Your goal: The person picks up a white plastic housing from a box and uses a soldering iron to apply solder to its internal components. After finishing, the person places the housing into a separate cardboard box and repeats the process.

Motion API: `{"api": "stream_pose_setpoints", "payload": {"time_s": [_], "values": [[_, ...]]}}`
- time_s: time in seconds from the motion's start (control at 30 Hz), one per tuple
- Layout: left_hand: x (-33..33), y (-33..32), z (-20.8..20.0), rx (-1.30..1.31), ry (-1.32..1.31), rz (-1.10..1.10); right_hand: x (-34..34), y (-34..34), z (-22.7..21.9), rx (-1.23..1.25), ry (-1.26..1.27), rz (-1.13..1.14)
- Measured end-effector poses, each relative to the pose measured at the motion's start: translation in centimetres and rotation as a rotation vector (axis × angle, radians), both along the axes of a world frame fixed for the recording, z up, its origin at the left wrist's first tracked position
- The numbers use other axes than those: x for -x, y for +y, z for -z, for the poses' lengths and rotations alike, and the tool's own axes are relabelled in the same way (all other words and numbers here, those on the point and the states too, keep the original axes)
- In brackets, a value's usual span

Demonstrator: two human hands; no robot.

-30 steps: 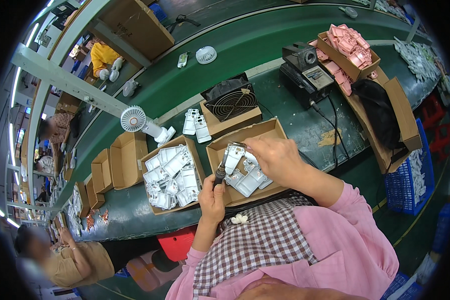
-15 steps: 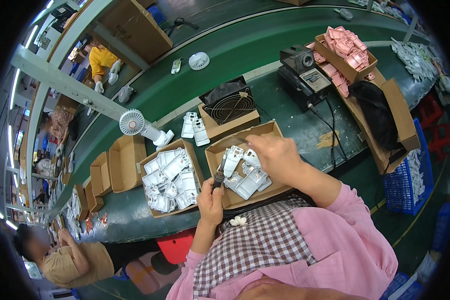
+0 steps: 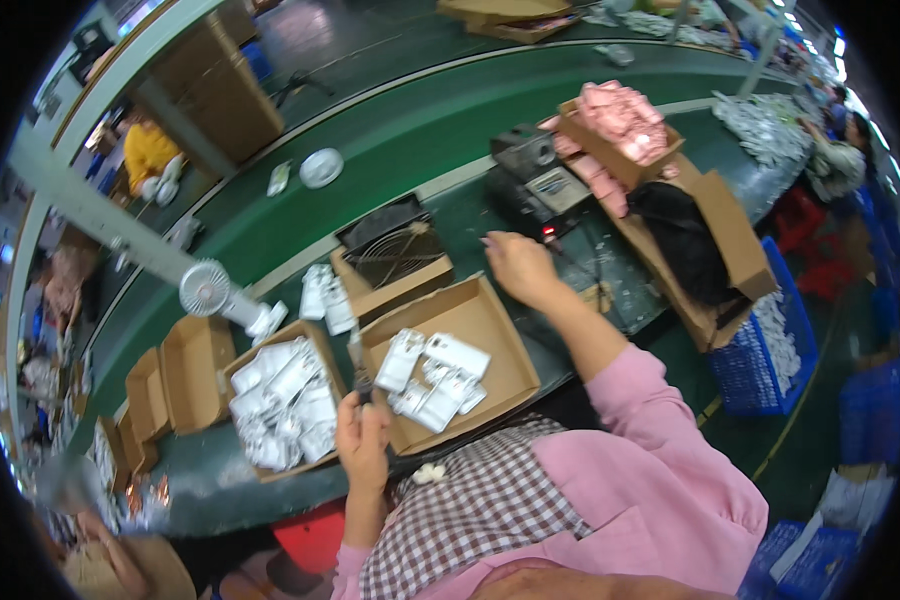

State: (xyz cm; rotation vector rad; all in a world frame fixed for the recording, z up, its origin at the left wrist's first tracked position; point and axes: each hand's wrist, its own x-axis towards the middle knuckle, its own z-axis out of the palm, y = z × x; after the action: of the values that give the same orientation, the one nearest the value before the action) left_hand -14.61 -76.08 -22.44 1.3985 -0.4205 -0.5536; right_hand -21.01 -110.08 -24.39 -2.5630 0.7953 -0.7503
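Note:
In my left hand (image 3: 362, 445) is a soldering iron (image 3: 364, 388), gripped by its dark handle with the metal end upward. It stands at the left wall of a cardboard box (image 3: 505, 345) in front of me. Several white plastic housings (image 3: 457, 354) with small parts fitted in them lie in that box. My right hand (image 3: 523, 270) is raised beyond the box's right corner, near a black soldering station (image 3: 542, 185) with a red light. Its fingers are drawn together; what they hold, if anything, is too small to make out.
A box piled with white housings (image 3: 285, 400) stands to the left, beside a white handheld fan (image 3: 205, 288). Behind the work box is a black fan (image 3: 395, 245). Pink parts (image 3: 622, 120) fill a box at right. A blue basket (image 3: 750, 385) stands below. Other people sit nearby.
My right hand has moved from over the housings out beyond the box toward the soldering station. The left hand has moved the iron out to the box's left wall. The whole view has shifted.

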Motion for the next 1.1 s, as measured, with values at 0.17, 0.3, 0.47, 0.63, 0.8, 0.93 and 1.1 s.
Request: {"api": "stream_pose_setpoints", "payload": {"time_s": [0.17,0.3,0.47,0.63,0.8,0.93,1.1], "values": [[0.2,0.3,-3.0,0.115,0.281,-0.086,0.3,3.3,-3.7,0.268,-0.071,0.002],[0.5,-0.1,-5.1,0.346,0.424,-0.025,4.3,8.5,-8.1,-0.178,-0.214,-0.381],[1.3,-2.4,-8.1,0.488,0.51,0.026,9.4,14.6,-10.8,-0.922,0.146,-1.249],[2.2,-5.9,-9.1,0.524,0.509,0.092,11.5,15.7,-11.2,-1.059,0.259,-1.172],[5.3,-8.1,-10.0,0.493,0.631,0.251,12.3,16.7,-7.8,-0.99,-0.162,-0.739],[6.9,-10.0,-8.7,0.371,0.629,0.262,10.2,16.1,-7.2,-1.079,-0.745,-0.458],[7.7,-10.4,-8.8,0.361,0.669,0.342,9.0,15.0,-7.3,-0.639,-0.741,-0.264]]}}
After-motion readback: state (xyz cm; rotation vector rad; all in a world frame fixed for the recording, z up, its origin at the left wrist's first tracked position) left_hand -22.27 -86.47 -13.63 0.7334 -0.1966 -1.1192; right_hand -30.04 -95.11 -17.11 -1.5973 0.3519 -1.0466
